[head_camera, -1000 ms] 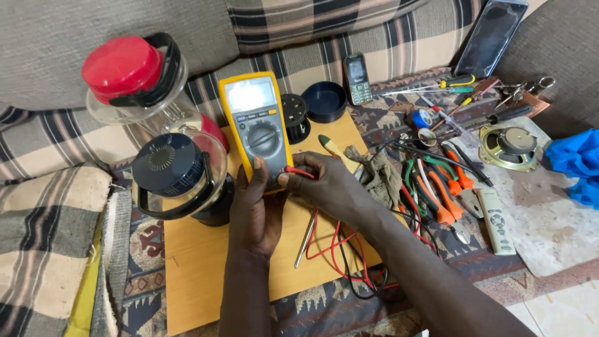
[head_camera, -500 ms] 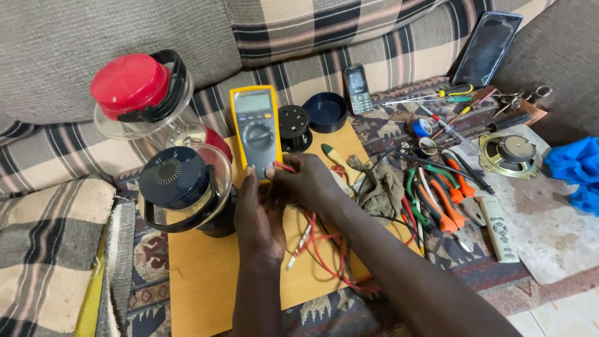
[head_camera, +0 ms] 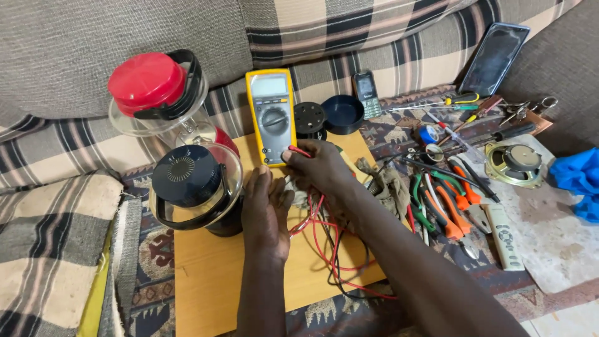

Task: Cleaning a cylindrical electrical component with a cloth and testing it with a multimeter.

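The right hand was pinched shut on a red probe, its tip held at the lower edge of the yellow multimeter. The left hand lay flat beside it on the wooden board, fingers together and pointing toward the meter; whether it pressed anything beneath the palm could not be told, since the right hand covered that spot. Against the pictures of a second before, the two hands sat in much the same place by the meter's foot, and the camera had drawn closer, so the probing went on without a shift of grip. Red and black leads trailed from under the hands across the board. To the left stood a black-lidded blender jar, with a red-lidded jar behind it. Beyond the meter lay a black round cap and a small keypad phone. To the right, on the patterned cloth, were orange-handled pliers, a loose speaker and a blue cloth.
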